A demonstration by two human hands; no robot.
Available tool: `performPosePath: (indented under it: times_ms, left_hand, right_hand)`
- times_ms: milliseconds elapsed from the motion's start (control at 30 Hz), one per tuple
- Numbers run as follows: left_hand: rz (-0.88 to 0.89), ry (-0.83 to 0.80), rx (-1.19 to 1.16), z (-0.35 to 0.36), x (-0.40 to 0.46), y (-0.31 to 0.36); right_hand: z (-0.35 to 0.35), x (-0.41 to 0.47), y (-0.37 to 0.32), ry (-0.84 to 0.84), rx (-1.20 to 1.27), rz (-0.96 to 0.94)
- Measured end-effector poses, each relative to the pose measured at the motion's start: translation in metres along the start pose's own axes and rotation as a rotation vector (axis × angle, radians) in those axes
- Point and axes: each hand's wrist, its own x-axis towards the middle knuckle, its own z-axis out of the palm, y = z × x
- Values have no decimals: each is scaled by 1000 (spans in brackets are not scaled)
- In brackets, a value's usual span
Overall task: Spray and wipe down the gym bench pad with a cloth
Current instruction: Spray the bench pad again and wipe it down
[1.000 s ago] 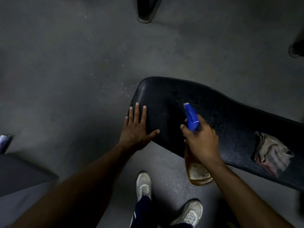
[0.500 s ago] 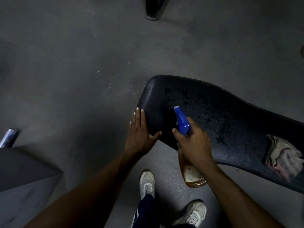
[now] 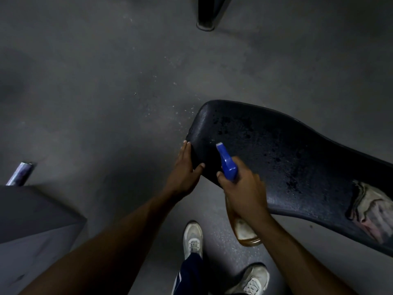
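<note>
Blue plastic sits at the centre of what we are doing: our right hand (image 3: 242,188) has its grip closed round the neck of the spray bottle (image 3: 228,167), a finger curled at the front by the trigger, the nozzle aimed over the near end of the bench pad (image 3: 276,150). The bottle's amber body hangs below our wrist, off the pad's near edge, with a little liquid visible at the bottom. Our left hand (image 3: 185,171) grips nothing — it lies flat against the pad's rounded end, fingers along the side and thumb resting on the top face, steadying it.

Outward from the nozzle, the black pad is speckled with dark wet patches and droplets across its near end and middle, so we judge the spraying well under way, perhaps nearly done for this stretch. Pale flecks on the grey floor (image 3: 106,81) just beyond the pad's end may be overspray; we cannot tell.

The cloth (image 3: 372,207) lies crumpled on the pad towards its far right end, well apart from both hands. The droplets stand unsmeared — wiping, as we read it, is not yet begun and is the whole of what is left.
</note>
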Motion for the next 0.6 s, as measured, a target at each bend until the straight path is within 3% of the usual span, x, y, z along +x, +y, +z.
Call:
performPosePath:
  times_ms: [200, 600]
  left_hand:
    - [-192, 63, -558, 6, 2, 4]
    - [-209, 110, -748, 3, -1, 19]
  right_hand:
    - [17, -27, 21, -61, -27, 32]
    - [15, -47, 30, -64, -51, 1]
